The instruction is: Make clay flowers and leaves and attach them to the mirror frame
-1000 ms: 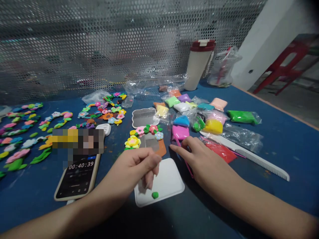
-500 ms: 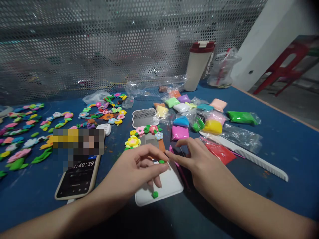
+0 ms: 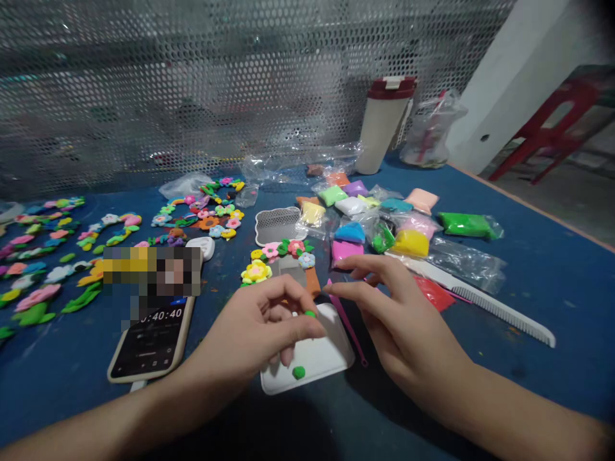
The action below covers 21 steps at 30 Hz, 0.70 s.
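My left hand (image 3: 273, 320) is closed in a pinch on a small piece of green clay (image 3: 310, 314), held between thumb and forefinger. Below it a white board (image 3: 317, 358) lies on the table, with a green clay ball (image 3: 298, 372) near its front edge. My right hand (image 3: 394, 314) hovers to the right with fingers apart and nothing in them. A pink modelling tool (image 3: 348, 323) lies between that hand and the board. Just behind my left hand sits a mirror frame decorated with clay flowers (image 3: 257, 272), partly hidden by my fingers.
Several packets of coloured clay (image 3: 410, 243) lie behind my right hand, beside a white comb (image 3: 504, 312). A phone (image 3: 148, 346) rests at the left, near several clay flower pieces (image 3: 36, 298). A lidded cup (image 3: 384, 131) stands at the back.
My right hand has drawn back to the right, away from the left fingertips, and its fingers have spread. More of the pink tool shows. My left hand keeps its pinch.
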### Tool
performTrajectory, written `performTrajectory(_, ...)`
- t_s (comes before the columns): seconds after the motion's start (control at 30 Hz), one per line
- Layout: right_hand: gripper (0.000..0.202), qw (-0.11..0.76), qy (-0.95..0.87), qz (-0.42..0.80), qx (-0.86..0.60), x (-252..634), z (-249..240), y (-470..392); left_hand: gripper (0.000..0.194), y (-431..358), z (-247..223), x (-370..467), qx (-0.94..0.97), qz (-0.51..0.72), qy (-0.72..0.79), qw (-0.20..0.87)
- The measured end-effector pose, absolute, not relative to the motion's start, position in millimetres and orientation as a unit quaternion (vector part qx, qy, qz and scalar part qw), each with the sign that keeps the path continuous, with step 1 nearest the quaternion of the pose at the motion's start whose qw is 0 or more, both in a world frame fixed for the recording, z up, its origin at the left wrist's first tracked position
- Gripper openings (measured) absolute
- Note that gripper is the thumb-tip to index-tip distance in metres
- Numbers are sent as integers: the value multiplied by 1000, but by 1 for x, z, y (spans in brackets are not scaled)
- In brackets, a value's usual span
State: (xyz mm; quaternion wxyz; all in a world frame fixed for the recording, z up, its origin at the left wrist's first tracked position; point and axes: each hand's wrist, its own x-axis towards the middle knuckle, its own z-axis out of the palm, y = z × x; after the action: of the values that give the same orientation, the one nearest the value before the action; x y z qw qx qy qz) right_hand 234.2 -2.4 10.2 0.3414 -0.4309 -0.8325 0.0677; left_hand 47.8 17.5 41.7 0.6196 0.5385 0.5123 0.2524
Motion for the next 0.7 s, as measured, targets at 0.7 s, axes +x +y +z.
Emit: performTrajectory(0.7,32,419,-830,137,-341,230,14,-15,6,9,41,56,452,300,474,693)
